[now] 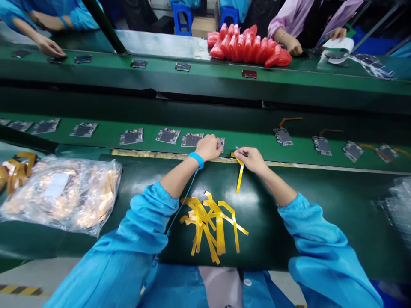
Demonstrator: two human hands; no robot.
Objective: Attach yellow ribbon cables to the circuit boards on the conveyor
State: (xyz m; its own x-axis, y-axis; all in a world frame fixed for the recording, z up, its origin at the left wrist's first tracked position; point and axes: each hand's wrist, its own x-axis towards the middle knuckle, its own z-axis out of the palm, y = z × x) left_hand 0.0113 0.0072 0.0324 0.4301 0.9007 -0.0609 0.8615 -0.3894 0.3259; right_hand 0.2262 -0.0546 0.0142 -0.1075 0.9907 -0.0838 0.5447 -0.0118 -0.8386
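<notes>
My left hand (210, 147), a blue band at its wrist, is closed over a circuit board (222, 142) at the near side of the green belt; its fingertips are partly hidden. Another circuit board (192, 140) lies just left of that hand. In my right hand (252, 160) are a yellow flat flex cable (240, 176), hanging down toward me, and a thin grey tool (240, 151) whose kind I cannot make out. A loose pile of yellow flex cables (220, 235) lies on the green work surface between my forearms.
Several boards lie leftward along the belt (109, 133); those at right, like one board (283, 137), have orange cables attached. A clear bag (105, 196) of copper-coloured cables sits at left. Across, co-workers' hands (51, 47) are near boards and red bundles (247, 46).
</notes>
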